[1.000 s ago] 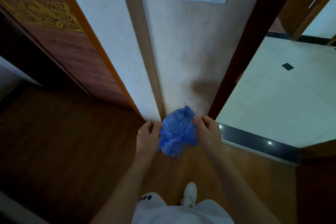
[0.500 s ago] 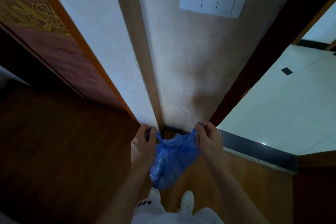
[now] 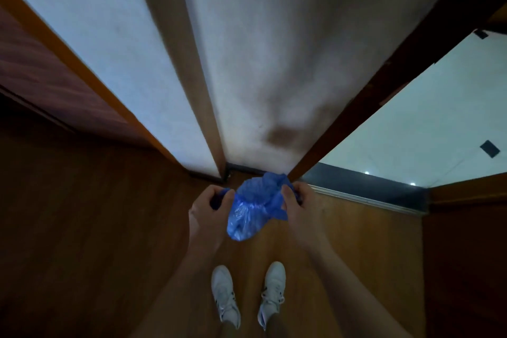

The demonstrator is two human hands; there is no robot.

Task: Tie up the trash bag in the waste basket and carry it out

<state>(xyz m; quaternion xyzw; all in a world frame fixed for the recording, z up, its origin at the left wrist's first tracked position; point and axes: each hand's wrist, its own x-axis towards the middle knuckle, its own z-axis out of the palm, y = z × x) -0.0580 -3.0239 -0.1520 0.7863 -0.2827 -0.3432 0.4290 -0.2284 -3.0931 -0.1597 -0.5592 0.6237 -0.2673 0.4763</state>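
A small blue plastic trash bag (image 3: 248, 212) hangs in the air between my two hands, above the wooden floor. My left hand (image 3: 211, 207) is closed on the bag's left handle strip. On the other side, my right hand (image 3: 300, 202) grips the right strip, with bunched plastic bulging up between the hands. The bag's body sags down below my knuckles. No waste basket is in view.
A white wall with a wooden trim strip (image 3: 189, 77) stands straight ahead. A dark door frame (image 3: 384, 85) opens right onto a pale tiled floor (image 3: 428, 129) past a dark threshold (image 3: 365, 186). A brown door (image 3: 41, 71) is at left. My white shoes (image 3: 247, 293) stand below.
The view has tilted down, so the light switch left the frame and both shoes show. The bag's top has bunched up between my hands; both hands keep their grip.
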